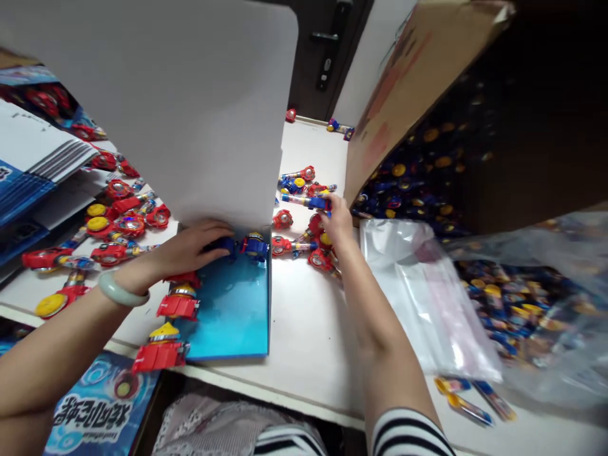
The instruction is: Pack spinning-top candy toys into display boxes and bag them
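A blue display box (232, 316) with a raised white lid (199, 114) stands on the white table in front of me. Inside its far edge, my left hand (202, 246) has its fingers on a dark blue toy piece (228, 246), beside another blue toy (256, 247) in the far right corner. Red toys with yellow tops (178, 304) line the box's left side. To the right of the box, my right hand (338, 220) grips a blue toy with a clear printed tube (306, 201), just above a loose pile of red toys (320, 258).
A cardboard carton (394, 82) full of blue toys lies open at right. In front of it are clear plastic bags (422, 297), a bag of small yellow-capped tubes (522, 310) and several loose tubes (468, 408). More red toys (128, 225) and stacked printed boxes (42, 158) occupy the left.
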{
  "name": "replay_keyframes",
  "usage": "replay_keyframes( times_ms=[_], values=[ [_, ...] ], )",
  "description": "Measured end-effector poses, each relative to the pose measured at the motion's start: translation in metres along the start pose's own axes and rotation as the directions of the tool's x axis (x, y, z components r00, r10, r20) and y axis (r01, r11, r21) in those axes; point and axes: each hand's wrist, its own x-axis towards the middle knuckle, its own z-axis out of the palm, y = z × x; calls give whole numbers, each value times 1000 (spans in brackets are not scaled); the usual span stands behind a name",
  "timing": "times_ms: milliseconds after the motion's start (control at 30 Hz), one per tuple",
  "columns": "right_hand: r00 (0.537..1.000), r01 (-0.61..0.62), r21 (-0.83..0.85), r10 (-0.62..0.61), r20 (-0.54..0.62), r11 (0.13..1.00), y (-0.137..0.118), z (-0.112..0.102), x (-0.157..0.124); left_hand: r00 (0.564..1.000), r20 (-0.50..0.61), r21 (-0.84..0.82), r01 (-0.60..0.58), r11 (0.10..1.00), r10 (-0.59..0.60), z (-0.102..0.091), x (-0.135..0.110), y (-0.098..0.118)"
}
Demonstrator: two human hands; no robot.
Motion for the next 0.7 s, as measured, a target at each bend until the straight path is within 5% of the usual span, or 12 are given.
replay_keyframes(
  times_ms=[133, 300, 433, 500, 633, 700],
  values=[
    [919, 368, 180, -328, -218, 912, -29, -68, -50, 970, -242, 3, -26, 1000, 26, -18, 1, 48],
    [821, 539, 248, -437, -367, 805, -104, -119, -95, 980, -84, -74, -186, 980, 180, -15, 13, 99],
    [839, 494, 421, -290, -460, 761, -144, -107, -115, 970, -160, -319, -227, 920, 184, 10, 13, 99],
    [836, 499, 447, -276, -475, 742, -158, -94, -121, 982, -114, -526, -186, 830, 148, 19, 9, 98],
    [791, 520, 381, -263, -553, 764, -177, -80, -119, 990, 87, -882, 127, 454, -109, 16, -6, 97],
    [782, 516, 355, -259, -567, 780, -185, -78, -112, 985, 102, -943, 140, 301, -138, 8, -15, 97]
  ],
)
